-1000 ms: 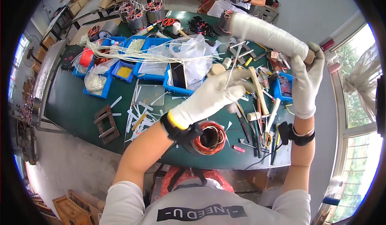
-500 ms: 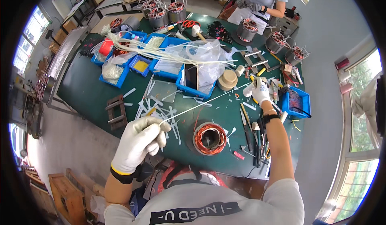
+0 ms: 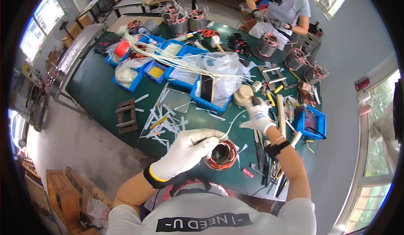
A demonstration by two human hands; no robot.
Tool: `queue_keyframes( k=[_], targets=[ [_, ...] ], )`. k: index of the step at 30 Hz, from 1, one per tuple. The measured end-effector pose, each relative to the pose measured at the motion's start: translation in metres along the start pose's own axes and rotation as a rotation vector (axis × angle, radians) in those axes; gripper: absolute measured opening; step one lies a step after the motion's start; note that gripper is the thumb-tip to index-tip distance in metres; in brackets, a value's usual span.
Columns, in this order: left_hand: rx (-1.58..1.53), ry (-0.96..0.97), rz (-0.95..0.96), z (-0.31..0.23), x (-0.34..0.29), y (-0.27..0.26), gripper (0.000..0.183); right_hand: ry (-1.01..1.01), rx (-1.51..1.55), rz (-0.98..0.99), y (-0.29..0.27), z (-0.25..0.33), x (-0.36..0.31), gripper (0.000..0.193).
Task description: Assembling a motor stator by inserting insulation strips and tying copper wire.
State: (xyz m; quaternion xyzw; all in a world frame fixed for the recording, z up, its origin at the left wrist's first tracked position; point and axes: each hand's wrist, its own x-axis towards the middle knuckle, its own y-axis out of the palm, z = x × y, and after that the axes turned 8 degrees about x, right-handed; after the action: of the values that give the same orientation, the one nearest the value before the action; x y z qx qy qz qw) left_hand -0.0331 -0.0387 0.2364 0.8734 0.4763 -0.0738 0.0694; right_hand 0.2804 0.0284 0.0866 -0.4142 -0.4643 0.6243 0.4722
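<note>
Over the near middle of the bench, my gloved left hand (image 3: pixel 191 147) is closed, pinching a thin white cord (image 3: pixel 234 123) between thumb and fingers. The cord's loose end curves up and to the right. Just under those fingers stands a motor stator (image 3: pixel 229 161) with reddish copper windings round its open centre, partly covered by the hand. My gloved right hand (image 3: pixel 257 117) is apart from the cord, somewhat blurred, its thumb spread away from the fingers. It hovers near a beige round block (image 3: pixel 243 95); a dark patch at its fingertips is unclear.
A pale wooden bar (image 3: pixel 281 116) lies right of my right hand. Blue bins (image 3: pixel 208 104) carry plastic bags and a bundle of long white cords (image 3: pixel 168 58). White paper strips (image 3: pixel 162 123) are scattered leftward. Across the bench, a gloved co-worker (image 3: pixel 273 22) sits near more stators (image 3: pixel 267 45).
My left hand has moved right and over the stator with the cord. My right hand has let go of the cord's other end and come nearer. The cord, taut before, now curves.
</note>
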Motion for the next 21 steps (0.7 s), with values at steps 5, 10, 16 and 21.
queue_keyframes(
  k=[5, 10, 16, 21],
  targets=[
    [0.215, 0.153, 0.195, 0.000, 0.025, 0.023, 0.022, 0.109, 0.099, -0.792, -0.037, -0.091, 0.037, 0.022],
    [0.498, 0.104, -0.315, -0.002, 0.006, -0.083, 0.024, -0.004, 0.728, -1.355, -0.163, -0.238, -0.024, 0.024],
    [1.186, -0.164, -1.072, 0.167, -0.265, -0.476, 0.034, 0.148, 0.336, -1.481, -0.243, -0.335, -0.171, 0.031],
    [0.231, -0.565, -1.561, 0.210, -0.472, -0.481, 0.045, 0.959, 0.375, -1.459, -0.176, -0.372, -0.296, 0.050]
  ],
)
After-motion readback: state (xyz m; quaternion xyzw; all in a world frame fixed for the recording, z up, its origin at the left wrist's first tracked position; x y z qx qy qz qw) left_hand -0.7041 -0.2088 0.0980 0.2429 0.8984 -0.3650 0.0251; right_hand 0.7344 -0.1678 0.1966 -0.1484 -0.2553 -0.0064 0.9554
